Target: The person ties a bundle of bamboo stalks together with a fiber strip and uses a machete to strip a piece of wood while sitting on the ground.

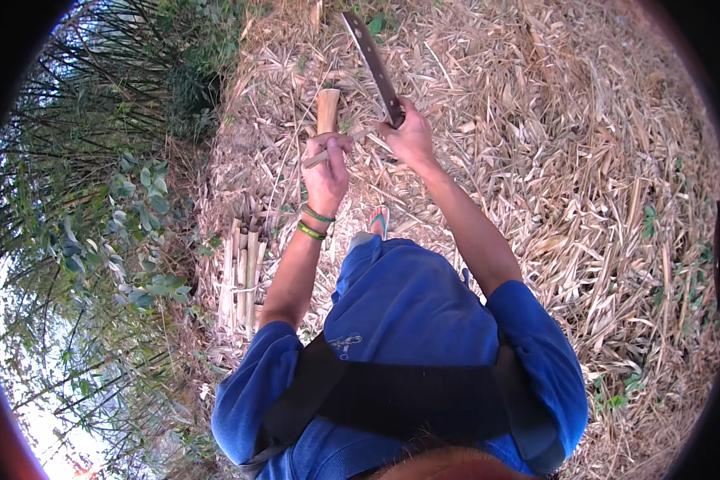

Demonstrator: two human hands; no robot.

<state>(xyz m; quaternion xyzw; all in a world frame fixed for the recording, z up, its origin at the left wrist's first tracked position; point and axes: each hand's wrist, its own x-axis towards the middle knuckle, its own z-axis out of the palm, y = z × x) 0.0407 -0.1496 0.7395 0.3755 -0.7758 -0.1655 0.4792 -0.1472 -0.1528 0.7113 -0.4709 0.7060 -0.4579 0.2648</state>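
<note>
My right hand [410,138] is closed round the lower end of a machete [374,68], whose long dark blade points away and slightly left. My left hand [326,178], with green bands on its wrist, is closed on a short piece of wood or bamboo [316,160]; its full shape is partly hidden by the fingers. Just beyond the left hand, a pale cut wooden block [327,110] rises from the litter. The blade is apart from both the block and the held piece.
A bundle of cut bamboo sticks [242,272] lies at the left, with a pale tie round it. Dry leaves and husks [584,208] cover the ground. Thick green and bamboo growth [120,160] borders the left side. My sandalled foot [378,222] stands below the hands.
</note>
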